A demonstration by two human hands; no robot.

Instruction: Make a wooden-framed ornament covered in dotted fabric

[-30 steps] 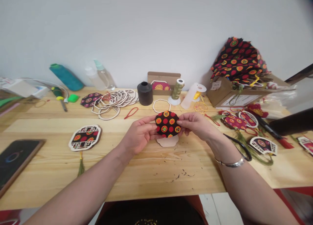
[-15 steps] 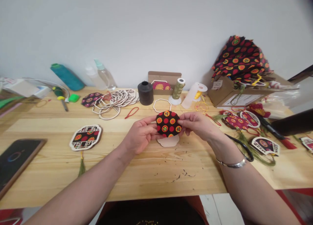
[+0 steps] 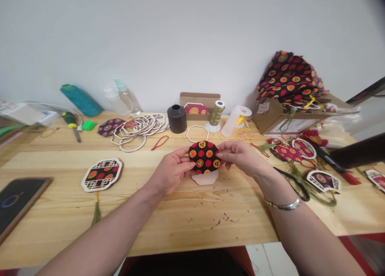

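The left hand (image 3: 172, 171) and right hand (image 3: 241, 157) both grip the spotty cloth piece (image 3: 204, 157) above the worktop (image 3: 162, 232).

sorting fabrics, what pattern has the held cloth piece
Cloth piece: red dots and round flowers on black, head view.

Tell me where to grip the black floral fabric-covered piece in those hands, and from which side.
Probably pinch the middle of the far edge of the fabric-covered piece, coming from the far side: the left hand and right hand occupy its two sides, a pale plate shows below its near edge, and that middle stretch is uncovered.
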